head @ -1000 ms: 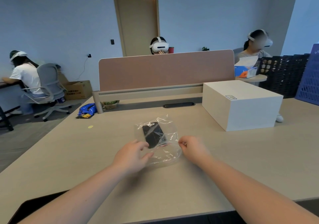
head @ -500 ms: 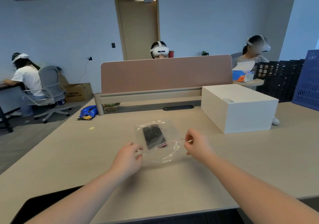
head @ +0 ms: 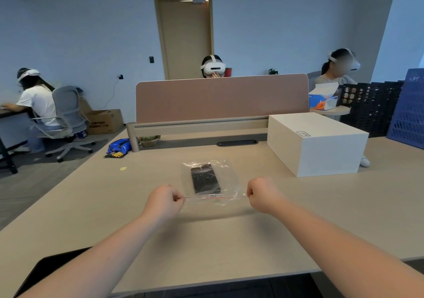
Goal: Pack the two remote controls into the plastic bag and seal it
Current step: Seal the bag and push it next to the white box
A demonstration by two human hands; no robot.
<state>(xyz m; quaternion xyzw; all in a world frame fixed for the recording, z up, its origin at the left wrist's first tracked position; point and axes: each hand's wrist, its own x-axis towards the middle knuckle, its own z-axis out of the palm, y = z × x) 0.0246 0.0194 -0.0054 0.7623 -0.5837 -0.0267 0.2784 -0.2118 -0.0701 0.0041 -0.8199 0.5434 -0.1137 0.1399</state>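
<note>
— What's the left hand (head: 164, 200) doing?
— Fist closed, pinching the left end of the clear plastic bag (head: 210, 183) on the beige desk (head: 229, 240).
— And inside?
— Two black remote controls (head: 205, 178), side by side.
— The right hand (head: 263, 194)?
— Pinching the bag's right end, red seal strip (head: 213, 197) taut between.

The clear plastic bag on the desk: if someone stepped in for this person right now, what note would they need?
Left hand: pinched shut on the left end of the clear plastic bag, at its red zip strip.
Right hand: pinched shut on the right end of that strip.
The two black remote controls lie side by side inside the bag, which rests on the beige desk.
Done: both remotes packed.
Left: the strip is pulled taut, but I cannot tell if it is fully closed; press along it to check.
</note>
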